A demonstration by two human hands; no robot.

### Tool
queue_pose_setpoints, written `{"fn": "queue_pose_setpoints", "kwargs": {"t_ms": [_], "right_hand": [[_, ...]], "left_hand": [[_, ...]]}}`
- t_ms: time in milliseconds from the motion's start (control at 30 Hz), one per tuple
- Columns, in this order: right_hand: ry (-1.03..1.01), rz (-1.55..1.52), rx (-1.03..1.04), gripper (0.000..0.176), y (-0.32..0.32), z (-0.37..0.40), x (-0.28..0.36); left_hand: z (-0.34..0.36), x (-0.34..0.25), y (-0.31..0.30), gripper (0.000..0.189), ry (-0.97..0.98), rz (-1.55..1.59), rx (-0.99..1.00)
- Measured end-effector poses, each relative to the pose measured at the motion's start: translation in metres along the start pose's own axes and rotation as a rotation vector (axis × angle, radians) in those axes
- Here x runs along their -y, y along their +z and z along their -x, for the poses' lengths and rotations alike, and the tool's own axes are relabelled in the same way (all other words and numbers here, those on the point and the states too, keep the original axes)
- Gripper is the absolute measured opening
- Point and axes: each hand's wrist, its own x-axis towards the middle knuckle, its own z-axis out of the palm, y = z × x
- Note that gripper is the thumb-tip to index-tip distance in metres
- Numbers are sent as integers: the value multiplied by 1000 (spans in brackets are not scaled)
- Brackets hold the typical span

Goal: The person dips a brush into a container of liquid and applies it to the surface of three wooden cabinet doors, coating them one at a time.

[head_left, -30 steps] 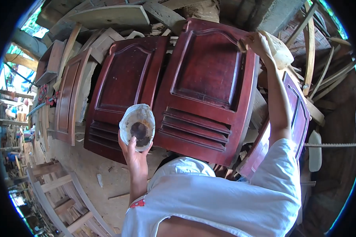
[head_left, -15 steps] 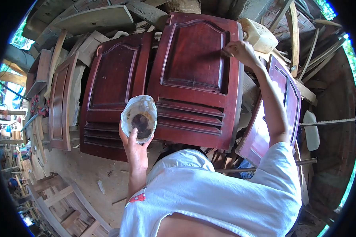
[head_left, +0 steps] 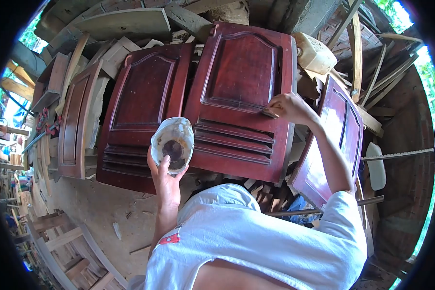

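A cut-open white plastic container (head_left: 180,131) with dark liquid at its bottom is held in my left hand (head_left: 166,181), my thumb over its rim. My right hand (head_left: 291,107) pinches a small brush (head_left: 270,113), its tip at the lower right of the raised panel on a dark red wooden door (head_left: 239,72). The fingers partly hide the brush. Below that panel are several horizontal slats (head_left: 232,141). Just left of this door leans a second dark red door (head_left: 142,92) of the same kind.
A glossy red door (head_left: 324,150) leans at the right, near my right forearm. A brownish door (head_left: 75,125) stands at the left. Behind are a yellowish plastic jug (head_left: 315,52) and loose boards. A wooden frame (head_left: 65,239) lies at the lower left.
My right hand has moved down along the door's right side, from the upper panel edge to its lower right corner. My left hand still holds the container in nearly the same place.
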Motion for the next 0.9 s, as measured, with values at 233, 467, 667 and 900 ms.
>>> {"fn": "queue_pose_setpoints", "kwargs": {"t_ms": [233,467,667,900], "right_hand": [[34,-191,-117,19,-20,-32,-17],[3,-127,-503,21,-19,-113,-112],[-43,82,-638,23,7,-143,-135],[-210,-16,-211,19,4,-103,3]], "left_hand": [[8,0,-6,76,28,12,-34],[17,1,-5,75,45,16,-70],[23,2,-4,73,62,12,-132],[17,9,-6,72,59,41,-207]]}}
